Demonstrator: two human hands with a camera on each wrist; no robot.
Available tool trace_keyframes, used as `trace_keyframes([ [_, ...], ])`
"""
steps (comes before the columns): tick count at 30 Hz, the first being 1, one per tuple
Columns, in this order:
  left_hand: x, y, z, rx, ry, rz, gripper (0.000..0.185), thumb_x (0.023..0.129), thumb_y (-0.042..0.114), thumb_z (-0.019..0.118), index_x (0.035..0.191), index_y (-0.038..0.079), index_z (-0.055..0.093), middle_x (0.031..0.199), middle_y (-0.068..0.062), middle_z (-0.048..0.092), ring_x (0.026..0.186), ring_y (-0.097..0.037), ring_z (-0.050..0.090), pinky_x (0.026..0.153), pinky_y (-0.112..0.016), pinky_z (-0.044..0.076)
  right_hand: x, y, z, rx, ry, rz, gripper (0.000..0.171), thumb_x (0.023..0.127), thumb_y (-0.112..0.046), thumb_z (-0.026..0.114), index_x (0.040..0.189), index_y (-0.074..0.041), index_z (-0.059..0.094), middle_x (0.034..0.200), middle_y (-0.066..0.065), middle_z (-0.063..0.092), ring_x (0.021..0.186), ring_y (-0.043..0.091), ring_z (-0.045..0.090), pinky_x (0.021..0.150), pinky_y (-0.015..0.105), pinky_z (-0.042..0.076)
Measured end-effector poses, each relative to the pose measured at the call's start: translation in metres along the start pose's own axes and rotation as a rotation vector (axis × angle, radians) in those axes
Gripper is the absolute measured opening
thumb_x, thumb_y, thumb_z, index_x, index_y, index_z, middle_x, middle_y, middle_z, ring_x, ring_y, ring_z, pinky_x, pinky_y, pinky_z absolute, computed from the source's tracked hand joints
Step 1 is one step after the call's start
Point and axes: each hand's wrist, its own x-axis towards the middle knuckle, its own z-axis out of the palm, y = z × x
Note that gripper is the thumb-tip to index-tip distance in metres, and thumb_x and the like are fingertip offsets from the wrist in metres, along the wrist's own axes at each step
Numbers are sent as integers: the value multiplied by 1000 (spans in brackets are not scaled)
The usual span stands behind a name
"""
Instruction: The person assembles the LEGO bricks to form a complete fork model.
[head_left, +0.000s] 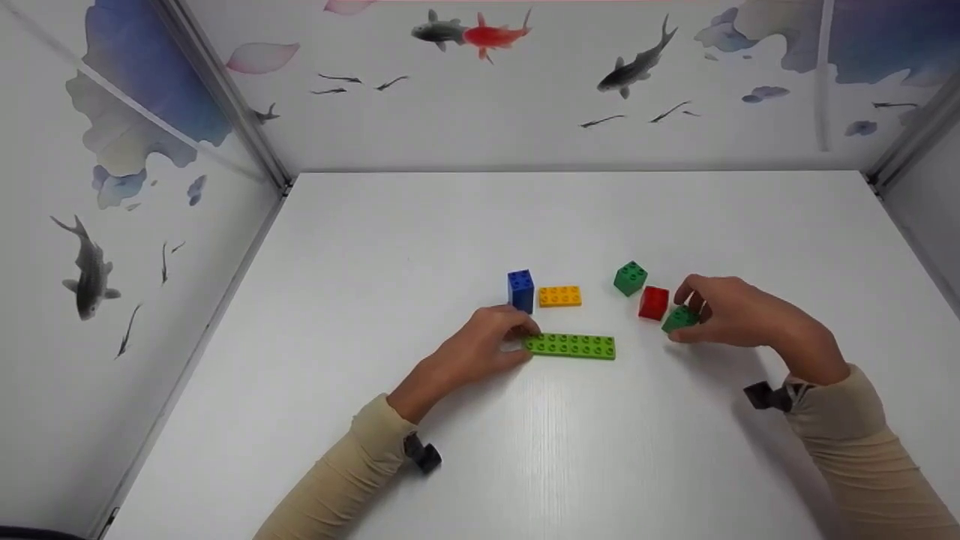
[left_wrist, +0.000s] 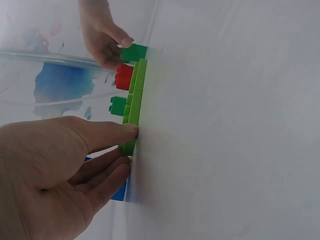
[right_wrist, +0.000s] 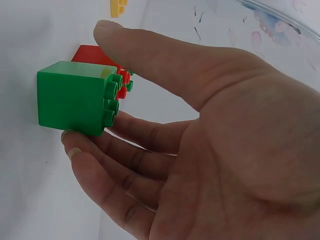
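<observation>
My left hand (head_left: 487,345) pinches the left end of a long light green building plate (head_left: 574,346) between thumb and fingers; the plate lies flat, studs up. My right hand (head_left: 739,311) is around a dark green brick (right_wrist: 70,100) at the right of the group. In the right wrist view the thumb (right_wrist: 112,37) stands apart from this brick, while fingertips are at its opposite lower edge. A red brick (head_left: 654,303) sits just left of it, and a second dark green brick (head_left: 631,278) stands farther back.
Behind the left hand a tall blue brick (head_left: 520,291) stands upright, partly hidden in the left wrist view. Beside it lies a flat yellow brick (head_left: 560,296). The white table (head_left: 570,450) is bordered by printed panels at the back and left.
</observation>
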Motion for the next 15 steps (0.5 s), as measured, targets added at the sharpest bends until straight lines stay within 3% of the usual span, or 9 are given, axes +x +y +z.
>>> trace_keyframes([
  [15,1,0,1,4,9,-2,26,97,7,79,123,7,77,119,-7,75,108,-17,69,97,-28,61,-5,-14,4,-20,39,-97,39,92,-20,86,125,-7,70,108,7,71,101,24,66,86,42,60],
])
